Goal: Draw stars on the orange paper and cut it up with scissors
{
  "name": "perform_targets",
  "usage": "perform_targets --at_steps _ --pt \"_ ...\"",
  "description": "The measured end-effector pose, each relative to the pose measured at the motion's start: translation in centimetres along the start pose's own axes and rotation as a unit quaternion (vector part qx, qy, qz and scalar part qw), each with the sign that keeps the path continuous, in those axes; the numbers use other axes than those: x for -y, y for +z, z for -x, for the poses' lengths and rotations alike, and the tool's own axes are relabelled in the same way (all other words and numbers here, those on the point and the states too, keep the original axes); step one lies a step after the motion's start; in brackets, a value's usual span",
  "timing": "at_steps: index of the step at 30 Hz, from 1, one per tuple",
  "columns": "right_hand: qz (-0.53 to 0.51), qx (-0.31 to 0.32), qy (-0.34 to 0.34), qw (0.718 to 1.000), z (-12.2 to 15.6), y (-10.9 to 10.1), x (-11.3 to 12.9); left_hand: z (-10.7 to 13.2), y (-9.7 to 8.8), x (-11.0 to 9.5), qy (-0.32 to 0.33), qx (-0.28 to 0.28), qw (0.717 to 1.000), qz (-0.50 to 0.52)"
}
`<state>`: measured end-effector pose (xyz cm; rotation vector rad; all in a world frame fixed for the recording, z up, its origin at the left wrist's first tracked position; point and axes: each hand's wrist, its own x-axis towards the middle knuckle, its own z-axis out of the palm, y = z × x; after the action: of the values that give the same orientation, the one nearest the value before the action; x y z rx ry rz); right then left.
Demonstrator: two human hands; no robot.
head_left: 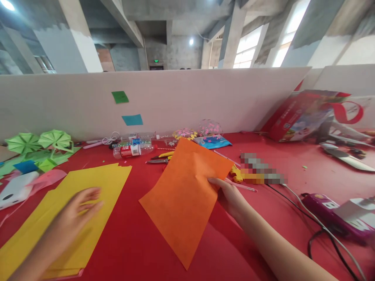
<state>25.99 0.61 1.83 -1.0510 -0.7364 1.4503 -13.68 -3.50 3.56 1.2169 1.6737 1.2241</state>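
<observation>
My right hand (230,197) pinches the right edge of an orange sheet of paper (184,199), thumb on top and fingers hidden behind. The sheet is held tilted above the red table, slightly creased near the thumb. Over a stack of yellow paper (102,191) on the left hovers my left hand (83,208), a little blurred, its fingers loosely bent and apart from the thumb. Nothing shows in that hand.
Behind the orange sheet lie scissors (156,160), a plastic bottle (133,150) and a blue packet (215,141). Green folded paper pieces (55,139) sit far left. To the right are a purple power strip (328,208) with cables and a red bag (301,117). A white partition (181,97) stands behind.
</observation>
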Motion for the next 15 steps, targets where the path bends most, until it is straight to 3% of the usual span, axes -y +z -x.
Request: perform_targets --at_steps 1,3,5,7,8,10,11,13,15 --pt "-0.010 0.006 0.012 1.000 0.0 0.1 0.0 -0.3 2.4 -1.4 0.035 0.036 0.998 -0.041" --pt "-0.033 0.016 0.037 0.999 0.0 0.0 0.1 -1.2 6.8 -3.6 0.056 0.099 0.993 -0.030" --pt "-0.043 0.023 0.058 0.997 -0.2 -0.5 0.2 -2.1 10.4 -5.0 0.004 0.156 0.988 0.018" --pt "-0.037 0.027 0.053 0.998 -0.5 -1.1 0.4 -2.7 12.5 -5.4 -0.057 0.223 0.972 0.044" --pt "-0.029 0.027 0.039 0.998 -0.6 -1.4 0.5 -2.8 13.1 -5.4 -0.076 0.262 0.960 0.056" --pt "0.001 0.025 -0.005 1.000 -0.8 -1.6 0.6 -2.8 13.5 -4.9 -0.156 0.373 0.908 0.113" --pt "0.024 0.020 -0.030 0.999 -0.8 -1.5 0.6 -2.7 13.3 -4.5 -0.173 0.393 0.893 0.134" --pt "0.083 -0.002 -0.080 0.993 -0.8 -1.2 0.6 -2.8 12.8 -3.8 -0.198 0.375 0.893 0.151" --pt "0.115 -0.043 -0.125 0.984 -0.8 -0.8 0.7 -3.2 12.2 -3.2 -0.210 0.316 0.912 0.156"
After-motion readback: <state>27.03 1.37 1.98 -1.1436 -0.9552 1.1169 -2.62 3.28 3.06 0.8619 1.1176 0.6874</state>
